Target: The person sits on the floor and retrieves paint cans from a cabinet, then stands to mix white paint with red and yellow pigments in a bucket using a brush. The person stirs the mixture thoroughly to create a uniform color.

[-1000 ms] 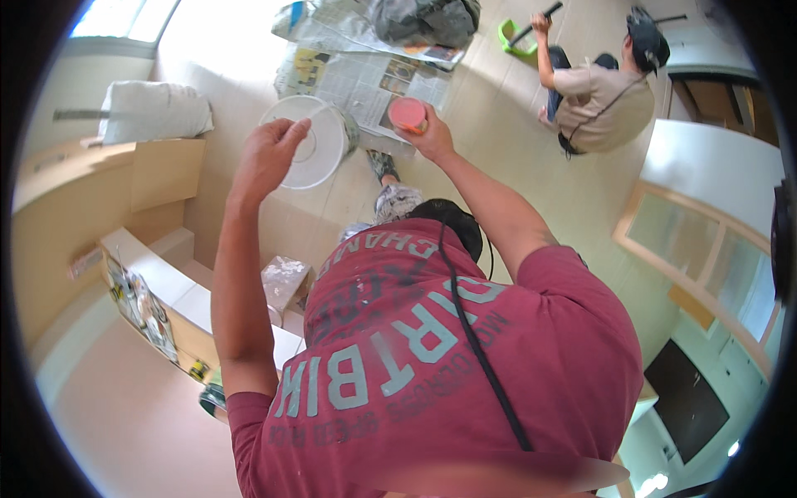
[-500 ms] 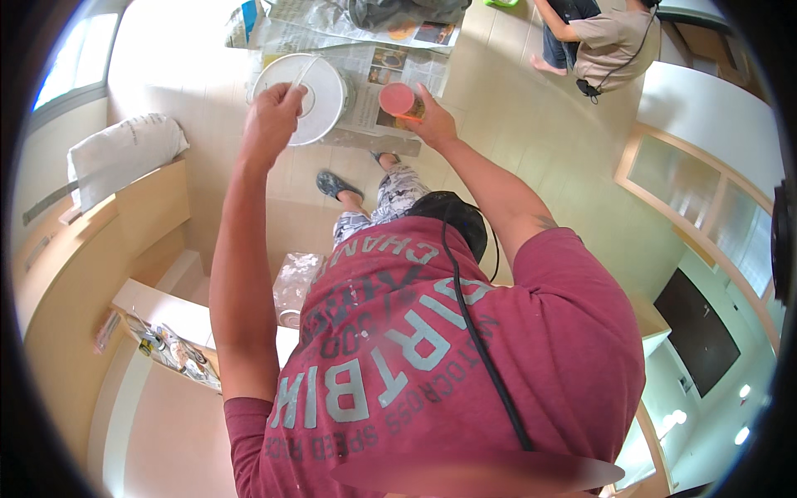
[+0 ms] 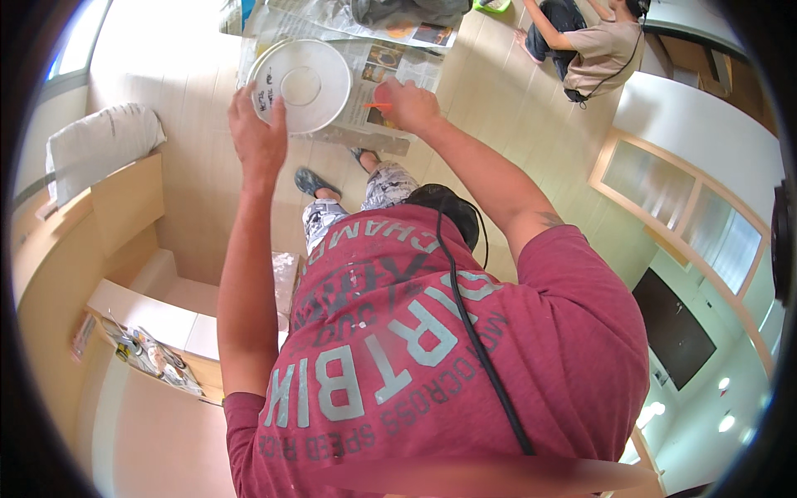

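A round white bucket lid [image 3: 300, 86] with dark handwriting and a raised ring lies at the top of my view. A pale curved edge shows beyond its left side; I cannot tell if it is a handle or a rim. My left hand [image 3: 257, 133] is at the lid's near left edge, thumb and fingers apart, the thumb close to the writing. To the right of the lid, my right hand [image 3: 413, 107] is closed round a small jar with a pinkish-red top [image 3: 382, 91] and an orange edge. My fingers cover most of the jar.
Newspaper sheets [image 3: 349, 54] spread beneath, with a dark grey bag [image 3: 408, 12] on the far part. A person [image 3: 602, 54] crouches at the far right near a green tray [image 3: 493, 5]. A white sack [image 3: 104, 145] rests on a wooden ledge at left.
My left hand has come off a thin pale strip above the lid, its fingers spreading at the near left edge. My right hand has turned the jar, hiding more of it.
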Demonstrator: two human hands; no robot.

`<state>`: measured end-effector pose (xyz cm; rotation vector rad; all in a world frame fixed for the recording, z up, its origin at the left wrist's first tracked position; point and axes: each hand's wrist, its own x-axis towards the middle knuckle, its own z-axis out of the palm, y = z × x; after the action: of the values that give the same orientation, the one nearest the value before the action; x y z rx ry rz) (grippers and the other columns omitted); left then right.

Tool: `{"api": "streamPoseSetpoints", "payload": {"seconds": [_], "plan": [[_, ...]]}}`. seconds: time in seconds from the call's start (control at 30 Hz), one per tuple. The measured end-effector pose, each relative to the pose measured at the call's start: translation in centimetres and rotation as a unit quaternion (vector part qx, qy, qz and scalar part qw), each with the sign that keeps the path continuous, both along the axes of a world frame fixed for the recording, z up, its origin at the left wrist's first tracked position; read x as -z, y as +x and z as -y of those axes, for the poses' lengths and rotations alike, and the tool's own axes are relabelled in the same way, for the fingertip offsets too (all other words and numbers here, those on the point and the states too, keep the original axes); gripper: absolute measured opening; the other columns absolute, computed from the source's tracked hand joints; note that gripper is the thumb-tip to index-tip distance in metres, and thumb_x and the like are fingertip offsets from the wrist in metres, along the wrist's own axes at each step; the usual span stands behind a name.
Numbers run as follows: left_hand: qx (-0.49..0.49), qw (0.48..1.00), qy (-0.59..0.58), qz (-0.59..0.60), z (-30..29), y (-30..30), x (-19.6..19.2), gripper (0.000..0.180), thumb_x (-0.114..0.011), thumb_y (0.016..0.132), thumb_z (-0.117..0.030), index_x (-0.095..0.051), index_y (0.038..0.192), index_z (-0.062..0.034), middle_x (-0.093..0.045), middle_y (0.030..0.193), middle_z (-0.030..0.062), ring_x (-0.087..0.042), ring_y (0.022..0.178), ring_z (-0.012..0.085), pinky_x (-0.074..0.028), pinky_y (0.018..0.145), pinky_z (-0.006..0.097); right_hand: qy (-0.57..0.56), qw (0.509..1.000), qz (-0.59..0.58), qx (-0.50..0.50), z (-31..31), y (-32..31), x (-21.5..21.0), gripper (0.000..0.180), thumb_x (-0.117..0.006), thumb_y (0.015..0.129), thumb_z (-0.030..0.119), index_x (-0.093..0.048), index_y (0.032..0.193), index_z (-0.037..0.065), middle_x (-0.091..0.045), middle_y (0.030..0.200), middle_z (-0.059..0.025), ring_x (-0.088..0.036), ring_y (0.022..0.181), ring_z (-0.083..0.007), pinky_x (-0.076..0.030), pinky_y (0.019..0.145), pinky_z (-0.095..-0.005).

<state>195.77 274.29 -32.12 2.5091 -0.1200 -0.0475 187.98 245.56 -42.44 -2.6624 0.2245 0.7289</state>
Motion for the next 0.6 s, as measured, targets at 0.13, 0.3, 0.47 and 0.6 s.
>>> {"api": "streamPoseSetpoints", "payload": {"seconds": [0.13,0.3,0.47,0.6], "plan": [[-0.025,0.999,-0.022,-0.034,-0.8,-5.5,0.0,0.054,-0.070,0.103,-0.026,-0.053,0.149,-0.0031,-0.043,0.159,0.0281,-0.040,0.150,0.0428,-0.037,0.121,0.051,0.074,0.996,-0.022,0.036,1.3,1.0,-2.2,0.060,-0.083,0.086,0.047,-0.065,0.132,0.012,-0.075,0.113,-0.0226,-0.076,0.102,-0.0368,-0.060,0.087,-0.0486],[-0.018,0.998,-0.015,-0.055,-2.6,-8.7,-0.5,0.051,-0.069,0.103,-0.023,-0.055,0.148,-0.0033,-0.046,0.158,0.0269,-0.042,0.149,0.0419,-0.038,0.120,0.051,0.313,0.910,-0.038,0.270,6.9,0.5,1.1,0.069,-0.078,0.086,0.066,-0.069,0.124,0.010,-0.077,0.110,-0.0131,-0.069,0.081,-0.0200,-0.055,0.072,-0.0369],[0.025,0.999,0.019,-0.008,-2.7,-8.8,-1.7,0.042,-0.070,0.102,-0.021,-0.063,0.140,-0.0054,-0.058,0.149,0.0208,-0.049,0.144,0.0389,-0.040,0.119,0.049,0.421,0.770,-0.190,0.440,9.2,0.6,3.3,0.066,-0.073,0.091,0.069,-0.066,0.122,0.011,-0.075,0.106,-0.0103,-0.034,0.052,-0.0052,-0.032,0.049,-0.0243],[0.069,0.997,0.025,0.023,-1.0,-7.1,-2.8,0.040,-0.073,0.098,-0.019,-0.067,0.135,-0.0067,-0.065,0.142,0.0178,-0.053,0.141,0.0388,-0.040,0.118,0.049,0.471,0.699,-0.217,0.493,9.6,0.5,6.6,0.070,-0.067,0.095,0.071,-0.059,0.131,0.012,-0.075,0.109,-0.0125,-0.027,0.047,-0.0032,-0.024,0.044,-0.0214]]}}
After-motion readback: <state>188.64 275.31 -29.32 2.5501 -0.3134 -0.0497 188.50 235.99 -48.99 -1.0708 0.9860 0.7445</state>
